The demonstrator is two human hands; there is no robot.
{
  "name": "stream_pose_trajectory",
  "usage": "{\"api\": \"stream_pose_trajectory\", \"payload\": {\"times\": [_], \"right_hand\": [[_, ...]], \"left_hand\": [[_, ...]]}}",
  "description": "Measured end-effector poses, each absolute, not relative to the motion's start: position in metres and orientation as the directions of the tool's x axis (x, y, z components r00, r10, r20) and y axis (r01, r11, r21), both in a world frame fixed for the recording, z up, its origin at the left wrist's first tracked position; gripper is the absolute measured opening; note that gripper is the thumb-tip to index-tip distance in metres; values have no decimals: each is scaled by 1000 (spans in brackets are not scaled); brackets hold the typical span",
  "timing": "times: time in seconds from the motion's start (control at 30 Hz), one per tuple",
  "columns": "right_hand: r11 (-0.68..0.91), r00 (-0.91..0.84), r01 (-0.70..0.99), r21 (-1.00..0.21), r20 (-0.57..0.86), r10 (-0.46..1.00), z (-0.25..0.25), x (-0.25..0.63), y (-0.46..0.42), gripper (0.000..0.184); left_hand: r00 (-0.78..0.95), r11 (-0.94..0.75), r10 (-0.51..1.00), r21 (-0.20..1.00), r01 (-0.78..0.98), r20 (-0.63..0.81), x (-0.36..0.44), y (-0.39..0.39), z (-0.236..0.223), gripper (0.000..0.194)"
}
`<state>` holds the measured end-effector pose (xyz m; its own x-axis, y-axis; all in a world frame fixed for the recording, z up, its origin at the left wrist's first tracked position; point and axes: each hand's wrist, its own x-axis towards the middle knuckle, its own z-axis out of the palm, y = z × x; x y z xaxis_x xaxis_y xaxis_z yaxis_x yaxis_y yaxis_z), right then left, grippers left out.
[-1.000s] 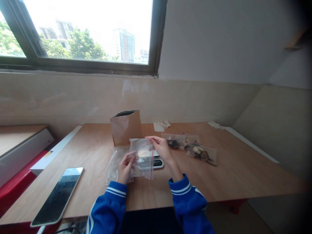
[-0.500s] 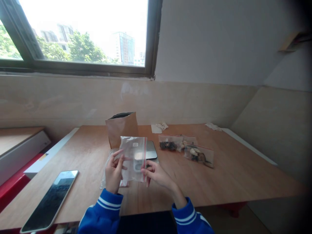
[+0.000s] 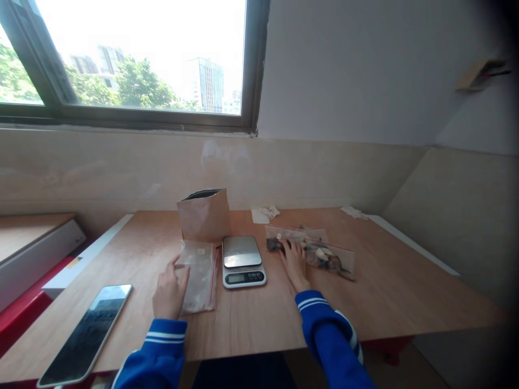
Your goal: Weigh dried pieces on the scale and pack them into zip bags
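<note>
My left hand (image 3: 170,292) is at the left edge of a clear zip bag (image 3: 198,275) with a red seal strip, its fingers apart. The zip bag lies flat on the table, looking empty. My right hand (image 3: 295,263) reaches over a zip bag of dark dried pieces (image 3: 275,245), fingers stretched out and resting on or just above it. Another zip bag of brown and pale dried pieces (image 3: 330,259) lies right beside that hand. Between my hands sits a digital kitchen scale (image 3: 242,259) with a bare steel plate.
A brown paper pouch (image 3: 205,216) stands open-topped behind the scale. White crumpled paper (image 3: 265,213) lies near the wall, with another scrap (image 3: 354,212) farther right. A phone (image 3: 87,335) rests at the left front of the wooden table (image 3: 385,302).
The zip bag that both hands held up now lies on the table, uncovering the scale. My right hand has moved right to the filled bags; my left hand has shifted left and let go.
</note>
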<state>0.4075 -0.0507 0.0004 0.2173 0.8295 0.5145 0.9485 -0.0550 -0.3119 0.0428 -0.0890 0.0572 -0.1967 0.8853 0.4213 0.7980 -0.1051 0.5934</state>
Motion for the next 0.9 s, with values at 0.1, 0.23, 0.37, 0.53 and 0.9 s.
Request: {"api": "stream_pose_trajectory", "payload": {"times": [0.1,0.23,0.37,0.53,0.9], "right_hand": [[-72,263,936,-346,547,795,0,407,-58,32],[-7,367,867,-498,628,687,11,406,-78,30],[143,530,652,-744,583,616,30,385,-112,28],[206,653,-27,-978,138,744,65,329,-148,34],[138,632,104,-985,172,755,91,284,-179,34]], "left_hand": [[-118,-130,836,402,906,536,44,-81,48,61],[-171,-31,835,355,934,522,44,-80,58,65],[-258,-136,767,542,829,588,55,-100,85,59],[-12,-318,942,904,285,335,105,-141,101,47],[206,-125,969,989,-79,139,148,-170,104,33]]}}
